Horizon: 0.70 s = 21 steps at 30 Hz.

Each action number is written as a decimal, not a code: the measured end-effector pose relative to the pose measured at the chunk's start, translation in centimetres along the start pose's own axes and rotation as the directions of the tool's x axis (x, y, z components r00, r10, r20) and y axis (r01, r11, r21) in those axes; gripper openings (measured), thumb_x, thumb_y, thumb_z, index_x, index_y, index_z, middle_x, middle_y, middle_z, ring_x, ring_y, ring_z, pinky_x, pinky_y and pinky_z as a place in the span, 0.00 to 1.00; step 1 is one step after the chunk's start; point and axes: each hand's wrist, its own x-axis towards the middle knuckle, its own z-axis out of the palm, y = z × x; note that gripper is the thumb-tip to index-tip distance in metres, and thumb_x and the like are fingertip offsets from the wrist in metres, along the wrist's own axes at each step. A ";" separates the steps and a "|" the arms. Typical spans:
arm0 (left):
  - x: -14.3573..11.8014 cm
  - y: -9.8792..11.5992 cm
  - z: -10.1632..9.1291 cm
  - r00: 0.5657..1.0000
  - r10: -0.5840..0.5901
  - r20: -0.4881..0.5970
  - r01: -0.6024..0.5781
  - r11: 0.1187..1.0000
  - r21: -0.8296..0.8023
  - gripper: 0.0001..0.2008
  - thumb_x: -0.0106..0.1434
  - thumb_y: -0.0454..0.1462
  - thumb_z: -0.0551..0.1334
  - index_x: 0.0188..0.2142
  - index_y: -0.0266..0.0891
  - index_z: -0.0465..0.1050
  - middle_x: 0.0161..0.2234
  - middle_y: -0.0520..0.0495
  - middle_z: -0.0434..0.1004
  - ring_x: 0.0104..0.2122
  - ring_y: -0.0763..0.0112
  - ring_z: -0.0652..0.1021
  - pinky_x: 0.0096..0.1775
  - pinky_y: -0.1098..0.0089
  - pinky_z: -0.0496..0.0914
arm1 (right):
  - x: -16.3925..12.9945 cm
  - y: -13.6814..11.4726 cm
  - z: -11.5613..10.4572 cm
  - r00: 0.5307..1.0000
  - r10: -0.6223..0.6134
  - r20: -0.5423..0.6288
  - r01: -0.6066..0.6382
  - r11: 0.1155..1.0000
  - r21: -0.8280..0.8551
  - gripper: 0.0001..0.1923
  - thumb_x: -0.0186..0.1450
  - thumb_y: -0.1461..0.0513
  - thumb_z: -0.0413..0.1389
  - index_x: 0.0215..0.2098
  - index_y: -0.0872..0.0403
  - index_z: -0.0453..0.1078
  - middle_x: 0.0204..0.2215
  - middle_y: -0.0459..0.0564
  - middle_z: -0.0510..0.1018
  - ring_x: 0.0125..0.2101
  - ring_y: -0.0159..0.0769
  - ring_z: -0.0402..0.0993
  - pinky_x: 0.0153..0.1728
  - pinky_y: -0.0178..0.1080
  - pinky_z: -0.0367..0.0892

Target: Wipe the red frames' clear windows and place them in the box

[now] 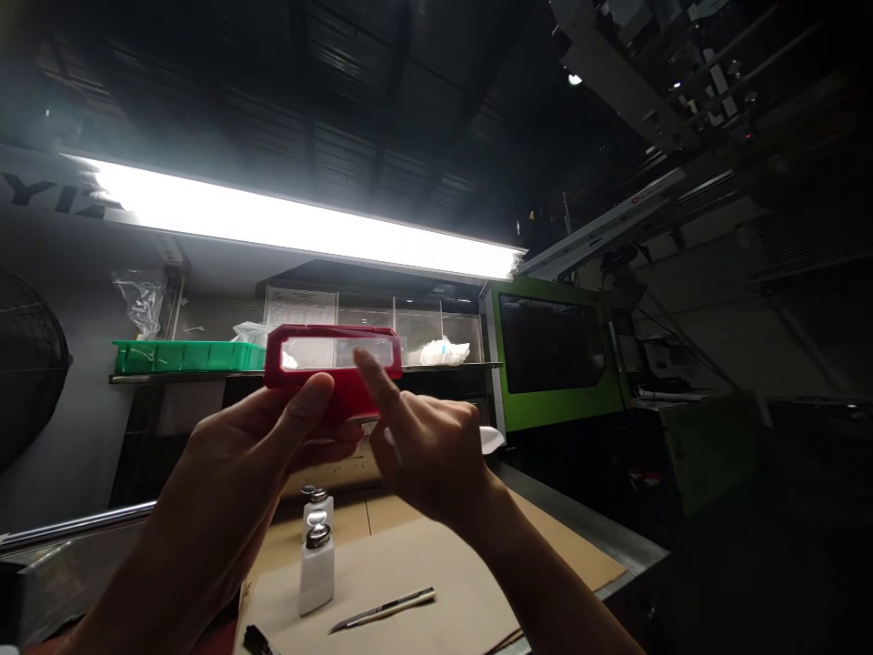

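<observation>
A red plastic housing with a clear rectangular window [334, 332] is raised in front of the shelf, below the lamp. My left hand [273, 437] grips it from the left, thumb on the near side and fingers beneath. My right hand [433, 446] is at its right end, index finger stretched across the window and appearing to touch it. The other right fingers are curled, and I see nothing held in them. Below, on the cardboard-covered bench, stand white pump-top bottles [317, 578]. A slim craft knife [382, 609] lies to their right.
A bright tube lamp [306, 223] hangs above. On the shelf are a green bin [184, 357] and white plastic bags [445, 352]. A green machine [559, 355] with a dark window stands right. A black marker-like object [259, 640] lies at the bench's front.
</observation>
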 end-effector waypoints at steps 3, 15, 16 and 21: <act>-0.2 -0.4 -0.4 1.000 -0.007 -0.004 0.007 1.000 0.000 0.20 0.45 0.49 0.70 0.35 0.43 0.78 0.23 0.52 0.81 0.23 0.73 0.78 0.28 0.79 0.74 | -0.3 0.4 0.7 0.998 0.051 0.037 -0.049 0.998 -0.049 0.29 0.60 0.66 0.45 0.60 0.59 0.60 0.17 0.46 0.74 0.15 0.30 0.60 0.17 0.36 0.52; -2.6 -3.9 -3.9 0.970 -0.172 -0.169 0.174 0.985 -0.007 0.24 0.39 0.51 0.72 0.34 0.40 0.77 0.22 0.49 0.81 0.24 0.67 0.79 0.28 0.73 0.75 | -1.9 -1.8 0.9 0.610 0.566 0.555 -0.668 -0.010 0.744 0.24 0.61 0.50 0.57 0.50 0.56 0.68 0.11 0.34 0.56 0.13 0.22 0.48 0.14 0.29 0.49; -3.1 -4.4 -4.3 0.961 -0.206 -0.185 0.211 0.978 0.005 0.26 0.39 0.52 0.71 0.35 0.39 0.76 0.21 0.48 0.81 0.24 0.65 0.79 0.28 0.70 0.76 | -2.0 -2.0 1.3 0.589 0.535 0.606 -0.675 -0.086 0.732 0.23 0.59 0.50 0.58 0.45 0.57 0.71 0.11 0.34 0.56 0.13 0.21 0.47 0.14 0.28 0.48; -5.4 -6.9 -6.9 0.932 -0.297 -0.208 0.322 0.942 0.098 0.28 0.47 0.55 0.66 0.44 0.42 0.73 0.29 0.47 0.82 0.30 0.61 0.80 0.34 0.65 0.76 | -3.1 -3.9 3.0 0.537 0.448 0.715 -0.659 -0.307 0.687 0.13 0.55 0.55 0.63 0.29 0.57 0.74 0.13 0.36 0.60 0.13 0.18 0.45 0.15 0.28 0.47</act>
